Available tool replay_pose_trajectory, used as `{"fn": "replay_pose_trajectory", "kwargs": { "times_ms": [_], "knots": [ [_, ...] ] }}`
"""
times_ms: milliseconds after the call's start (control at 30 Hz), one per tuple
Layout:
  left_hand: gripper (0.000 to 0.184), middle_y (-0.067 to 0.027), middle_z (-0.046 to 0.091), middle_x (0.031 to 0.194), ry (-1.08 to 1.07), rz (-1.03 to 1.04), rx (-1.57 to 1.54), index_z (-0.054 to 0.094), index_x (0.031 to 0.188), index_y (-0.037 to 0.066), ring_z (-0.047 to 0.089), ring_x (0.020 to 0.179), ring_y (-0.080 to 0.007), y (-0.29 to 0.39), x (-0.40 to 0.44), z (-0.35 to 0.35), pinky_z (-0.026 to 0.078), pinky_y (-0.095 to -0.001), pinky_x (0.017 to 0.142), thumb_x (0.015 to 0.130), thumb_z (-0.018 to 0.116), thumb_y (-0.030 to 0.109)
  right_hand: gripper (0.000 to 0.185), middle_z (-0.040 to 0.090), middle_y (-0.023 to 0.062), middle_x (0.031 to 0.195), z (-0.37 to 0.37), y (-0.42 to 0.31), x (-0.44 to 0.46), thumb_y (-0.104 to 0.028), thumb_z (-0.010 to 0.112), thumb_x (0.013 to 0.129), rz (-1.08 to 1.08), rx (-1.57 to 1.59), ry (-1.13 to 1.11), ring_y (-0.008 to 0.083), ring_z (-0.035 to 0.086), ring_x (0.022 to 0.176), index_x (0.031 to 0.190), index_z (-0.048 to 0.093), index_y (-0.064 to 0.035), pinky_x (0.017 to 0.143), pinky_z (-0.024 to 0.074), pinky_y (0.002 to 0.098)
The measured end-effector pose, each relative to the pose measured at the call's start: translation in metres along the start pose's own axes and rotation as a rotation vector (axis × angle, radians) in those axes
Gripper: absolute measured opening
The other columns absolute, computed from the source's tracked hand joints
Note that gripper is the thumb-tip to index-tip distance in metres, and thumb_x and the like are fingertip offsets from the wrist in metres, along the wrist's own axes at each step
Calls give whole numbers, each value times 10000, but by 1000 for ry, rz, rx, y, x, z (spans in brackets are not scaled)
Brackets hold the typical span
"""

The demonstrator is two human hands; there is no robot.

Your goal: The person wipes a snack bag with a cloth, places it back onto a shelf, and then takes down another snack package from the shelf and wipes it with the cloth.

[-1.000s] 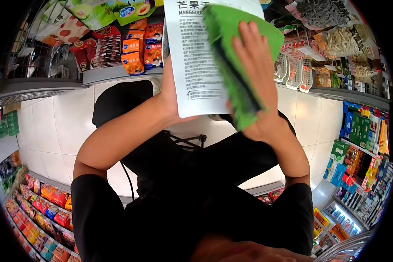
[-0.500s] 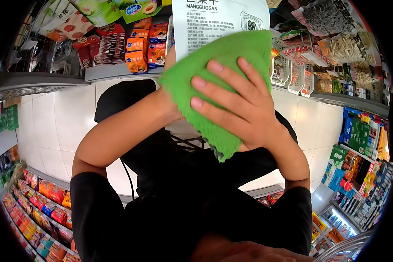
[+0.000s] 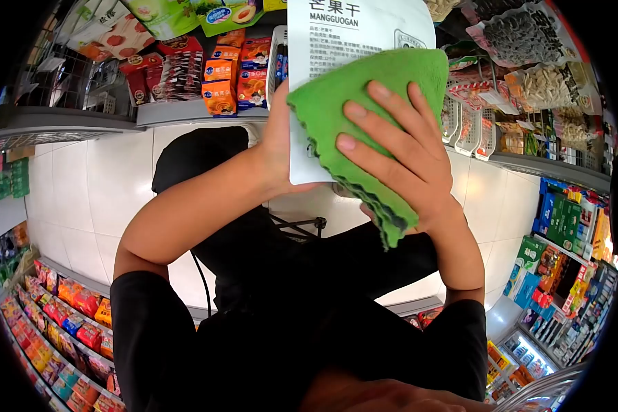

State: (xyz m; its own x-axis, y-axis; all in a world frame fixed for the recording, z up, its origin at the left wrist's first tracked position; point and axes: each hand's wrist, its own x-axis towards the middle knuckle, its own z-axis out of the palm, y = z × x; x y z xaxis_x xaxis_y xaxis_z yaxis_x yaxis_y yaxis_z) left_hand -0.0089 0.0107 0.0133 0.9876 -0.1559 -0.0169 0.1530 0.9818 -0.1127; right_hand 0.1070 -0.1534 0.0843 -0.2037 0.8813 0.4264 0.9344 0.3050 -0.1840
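A white bag of dried mango point(image 3: 307, 141), printed "MANGGUOGAN", is held up in front of me with its text side toward me. My left hand point(image 3: 279, 154) grips it along its left and lower edge, the fingers mostly hidden behind the bag. Pressed against the front of the bag is a green cloth point(image 3: 336, 96) with a scalloped dark edge. My right hand point(image 3: 408, 161) lies over this cloth, fingers pointing up and to the left, and holds it. Much of the bag's lower right is covered by the cloth.
Ahead is a shelf with orange snack packs point(image 3: 220, 86), red packets point(image 3: 178, 75) and white baskets point(image 3: 469, 130). Bags of dried goods point(image 3: 542, 86) hang at the upper right. Tiled floor point(image 3: 120, 185) surrounds my legs. Snack shelves point(image 3: 75, 323) stand at the lower left.
The cloth and my right hand have moved right across the bag, uncovering its lower left part and my left hand. The bag has shifted slightly right too.
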Motion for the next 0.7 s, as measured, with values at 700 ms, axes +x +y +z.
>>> {"fn": "replay_pose_trajectory", "kwargs": {
  "times_ms": [700],
  "knots": [
    [595, -139, 514, 1463, 143, 171, 670, 400, 1508, 38, 551, 1302, -289, -17, 9, 0, 454, -424, 1119, 1090, 248, 433, 510, 627, 96, 1392, -5, 2, -12, -431, 545, 889, -13, -27, 40, 326, 543, 1347, 1259, 698, -115, 1162, 292, 584]
  ]
}}
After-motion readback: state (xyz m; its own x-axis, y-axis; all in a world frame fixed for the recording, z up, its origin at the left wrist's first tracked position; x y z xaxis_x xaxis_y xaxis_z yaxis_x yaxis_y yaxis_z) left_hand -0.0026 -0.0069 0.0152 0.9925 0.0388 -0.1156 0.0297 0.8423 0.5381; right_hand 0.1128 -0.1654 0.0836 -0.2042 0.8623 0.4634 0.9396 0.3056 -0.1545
